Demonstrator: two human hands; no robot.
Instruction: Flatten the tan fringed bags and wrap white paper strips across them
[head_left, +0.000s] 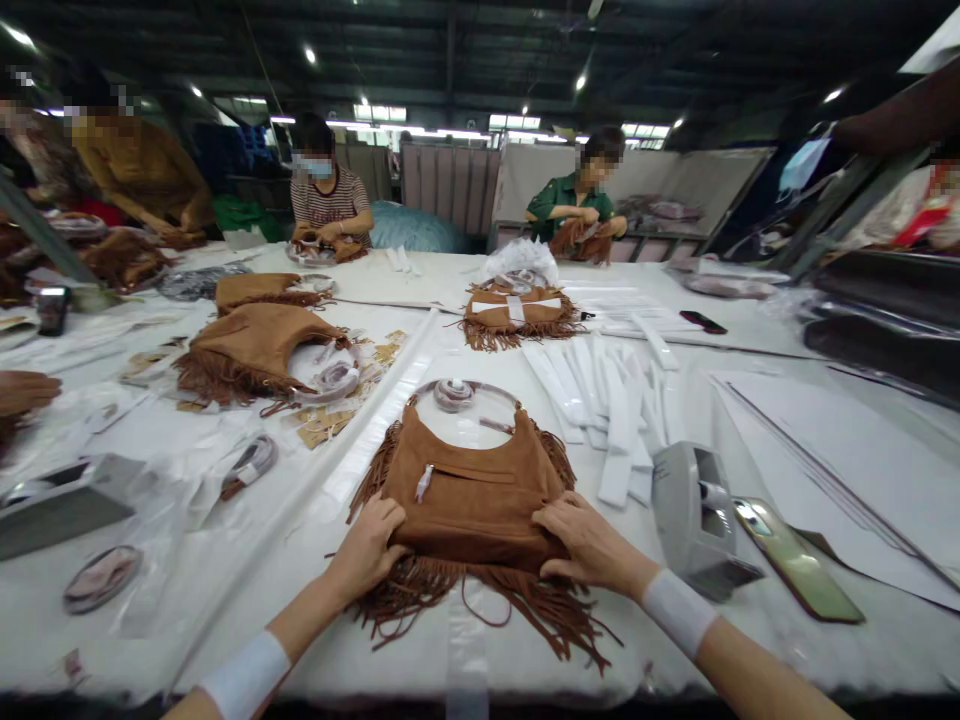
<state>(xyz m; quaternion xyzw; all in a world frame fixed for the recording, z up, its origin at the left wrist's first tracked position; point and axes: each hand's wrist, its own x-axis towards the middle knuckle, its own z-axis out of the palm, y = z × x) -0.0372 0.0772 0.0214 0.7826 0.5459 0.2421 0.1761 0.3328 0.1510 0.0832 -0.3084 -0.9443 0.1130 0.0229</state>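
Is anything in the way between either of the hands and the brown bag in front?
Nothing visible is: the left hand and right hand both touch the brown bag directly, near its lower corners. The grey tape dispenser stands off to the right of the right hand, not between.

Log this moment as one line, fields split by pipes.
brown fringed bag: on white table | left hand: grips near left corner | right hand: grips near right corner | phone: right of tape dispenser
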